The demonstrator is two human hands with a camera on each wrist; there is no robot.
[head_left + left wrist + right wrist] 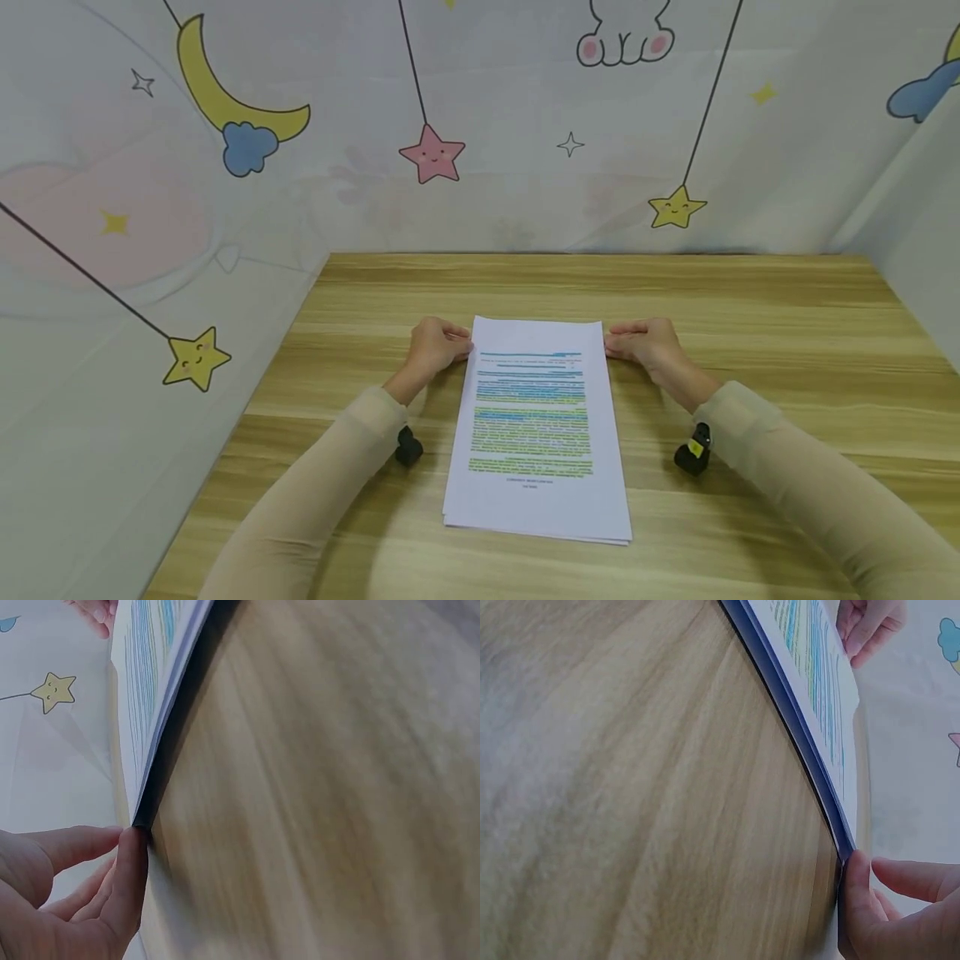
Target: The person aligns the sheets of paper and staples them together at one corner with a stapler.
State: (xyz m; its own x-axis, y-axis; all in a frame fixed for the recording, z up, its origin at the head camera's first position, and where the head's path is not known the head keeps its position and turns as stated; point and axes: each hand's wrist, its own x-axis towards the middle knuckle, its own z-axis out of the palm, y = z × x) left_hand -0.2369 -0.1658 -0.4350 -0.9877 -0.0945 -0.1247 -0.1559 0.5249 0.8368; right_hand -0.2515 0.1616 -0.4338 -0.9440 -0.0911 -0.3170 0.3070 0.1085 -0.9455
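Observation:
A stack of printed paper sheets (532,504), with lines marked in yellow-green and blue highlighter, sits over the wooden table with its print upside down to me. At the far left corner, my left hand (438,343) pinches the edge between thumb and fingers. In the left wrist view, the thumb and forefinger of that hand (82,892) meet at the corner of the sheets (161,697). My right hand (648,346) holds the far right edge; in the right wrist view its forefinger (857,881) lies against the stack's side (802,739), thumb close by.
The wooden table (750,333) extends around the stack on all sides. Behind it hangs a white cloth (510,208) printed with stars and a moon, which also covers the left side. Black wrist devices (693,450) sit below both cuffs.

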